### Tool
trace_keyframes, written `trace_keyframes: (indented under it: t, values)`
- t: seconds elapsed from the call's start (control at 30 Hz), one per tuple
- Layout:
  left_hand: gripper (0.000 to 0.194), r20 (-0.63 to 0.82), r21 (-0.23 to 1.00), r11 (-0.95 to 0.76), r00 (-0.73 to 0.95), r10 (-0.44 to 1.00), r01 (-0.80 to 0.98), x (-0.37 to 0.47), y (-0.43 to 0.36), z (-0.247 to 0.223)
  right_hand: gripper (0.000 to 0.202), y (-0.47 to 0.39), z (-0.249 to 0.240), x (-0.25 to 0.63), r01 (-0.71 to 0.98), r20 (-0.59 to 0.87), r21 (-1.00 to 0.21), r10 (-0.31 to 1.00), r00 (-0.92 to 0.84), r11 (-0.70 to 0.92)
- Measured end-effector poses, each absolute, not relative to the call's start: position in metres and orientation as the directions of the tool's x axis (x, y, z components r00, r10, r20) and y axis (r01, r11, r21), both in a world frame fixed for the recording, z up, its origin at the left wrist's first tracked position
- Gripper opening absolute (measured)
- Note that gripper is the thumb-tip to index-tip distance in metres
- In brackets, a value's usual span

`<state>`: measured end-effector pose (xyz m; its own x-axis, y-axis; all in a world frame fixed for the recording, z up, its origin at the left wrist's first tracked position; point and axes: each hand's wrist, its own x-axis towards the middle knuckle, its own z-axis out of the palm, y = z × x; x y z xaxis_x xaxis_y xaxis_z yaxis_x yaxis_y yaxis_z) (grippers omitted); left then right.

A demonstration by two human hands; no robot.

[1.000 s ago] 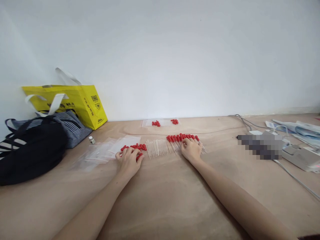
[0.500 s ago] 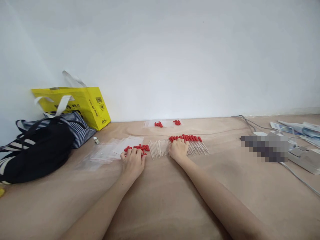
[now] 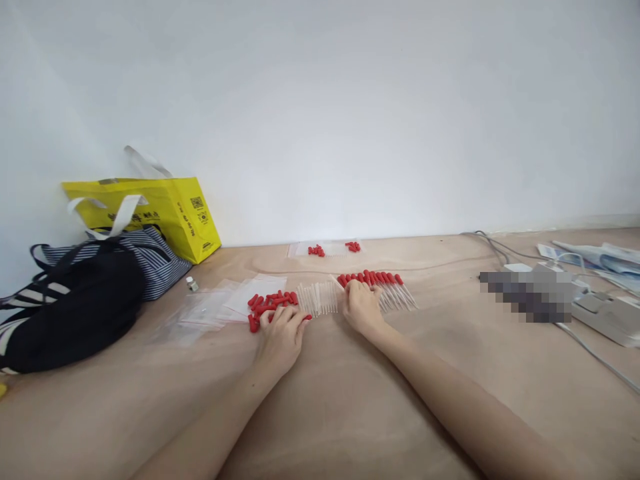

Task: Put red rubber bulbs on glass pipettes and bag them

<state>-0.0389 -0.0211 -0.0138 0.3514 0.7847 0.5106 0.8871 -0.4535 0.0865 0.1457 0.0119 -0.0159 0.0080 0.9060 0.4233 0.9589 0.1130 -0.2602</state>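
Note:
My left hand (image 3: 281,337) is closed in a pinch, with a red rubber bulb (image 3: 307,317) at its fingertips, beside a loose pile of red rubber bulbs (image 3: 273,300). My right hand (image 3: 363,307) is closed on a thin clear dropper tube (image 3: 336,281), whose end sticks out up and left of the fingers. Between the hands lies a row of bare clear tubes (image 3: 317,298). To the right and partly behind my right hand, droppers with red bulbs fitted (image 3: 395,287) lie side by side, slanted.
Clear plastic bags (image 3: 205,308) lie left of the pile, near a small bottle (image 3: 191,284). More red bulbs and tubes rest on a bag (image 3: 330,249) by the wall. A yellow bag (image 3: 195,227) and a black bag (image 3: 95,300) stand left; cables and a grey device (image 3: 607,317) lie right.
My left hand has come off the bulb pile, moving right and toward me with a bulb. My right hand has shifted slightly right, and a tube now sticks out of its fingers.

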Motion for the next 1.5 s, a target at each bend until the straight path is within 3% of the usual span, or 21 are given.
trace_keyframes:
  t: [0.03, 0.13, 0.27, 0.53, 1.03, 1.33, 1.5]
  values:
    - [0.019, 0.506, 0.111, -0.468, 0.355, 0.786, 0.877, -0.038, -0.022, -0.013, 0.021, 0.005, -0.019, 0.153, 0.91, 0.47, -0.32, 0.878, -0.089, 0.264]
    - [0.017, 0.472, 0.207, -0.51, 0.371, 0.8, 0.835, -0.032, -0.026, -0.012, 0.019, -0.018, -0.029, 0.177, 0.792, 0.502, -0.381, 0.826, -0.257, 0.478]
    - [0.015, 0.431, 0.301, -0.555, 0.409, 0.804, 0.776, -0.022, -0.03, -0.012, 0.031, -0.041, -0.037, 0.196, 0.645, 0.528, -0.448, 0.765, -0.369, 0.619]
    - [0.017, 0.413, 0.345, -0.55, 0.403, 0.817, 0.761, -0.018, -0.033, -0.015, 0.045, -0.05, -0.036, 0.185, 0.663, 0.458, -0.438, 0.785, -0.417, 0.607]
    - [0.018, 0.404, 0.395, -0.548, 0.397, 0.824, 0.737, -0.014, -0.036, -0.015, 0.024, -0.056, -0.03, 0.176, 0.676, 0.513, -0.36, 0.741, -0.433, 0.643]
    - [0.018, 0.386, 0.296, -0.678, 0.565, 0.729, 0.673, -0.014, -0.043, -0.009, 0.024, -0.05, -0.016, 0.19, 0.701, 0.443, -0.169, 0.689, -0.574, 0.693]
    - [0.017, 0.407, 0.247, -0.729, 0.615, 0.676, 0.639, -0.012, -0.046, -0.008, 0.022, -0.054, -0.015, 0.192, 0.697, 0.447, -0.16, 0.68, -0.581, 0.7]
